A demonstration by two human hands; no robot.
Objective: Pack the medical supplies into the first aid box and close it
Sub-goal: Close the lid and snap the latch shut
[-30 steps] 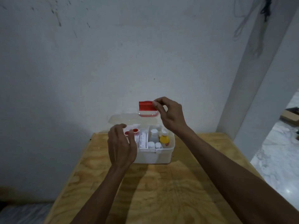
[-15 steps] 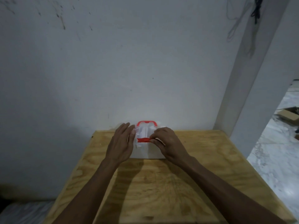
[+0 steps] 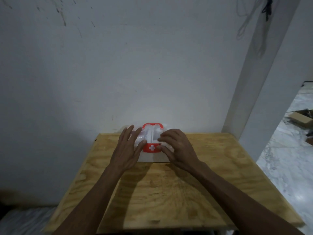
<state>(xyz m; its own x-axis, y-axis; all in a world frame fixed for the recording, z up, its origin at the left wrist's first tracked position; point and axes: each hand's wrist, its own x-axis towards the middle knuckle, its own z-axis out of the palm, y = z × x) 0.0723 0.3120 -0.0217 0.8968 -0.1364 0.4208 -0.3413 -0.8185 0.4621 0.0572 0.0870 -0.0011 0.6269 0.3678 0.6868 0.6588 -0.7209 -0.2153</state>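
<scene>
The white first aid box [image 3: 152, 157] stands at the far edge of the wooden table [image 3: 169, 189], against the wall. Its clear lid [image 3: 149, 134] is down, the red handle [image 3: 153, 125] lies flat on top, and the red latch with a white cross [image 3: 151, 148] hangs over the front. My left hand [image 3: 128, 150] lies flat on the lid's left side with straight fingers. My right hand [image 3: 177, 148] covers the right side, its fingers bent at the latch's right edge. The supplies inside show only as pale shapes through the lid.
A white wall rises right behind the table. A white pillar [image 3: 264, 82] stands at the right, with a marble floor [image 3: 286, 160] and a cardboard box [image 3: 299, 118] beyond it. The table's near part is bare wood.
One second ago my right hand held the lid open by its latch and the supplies showed. The lid has since come down, and the latch has folded over the front.
</scene>
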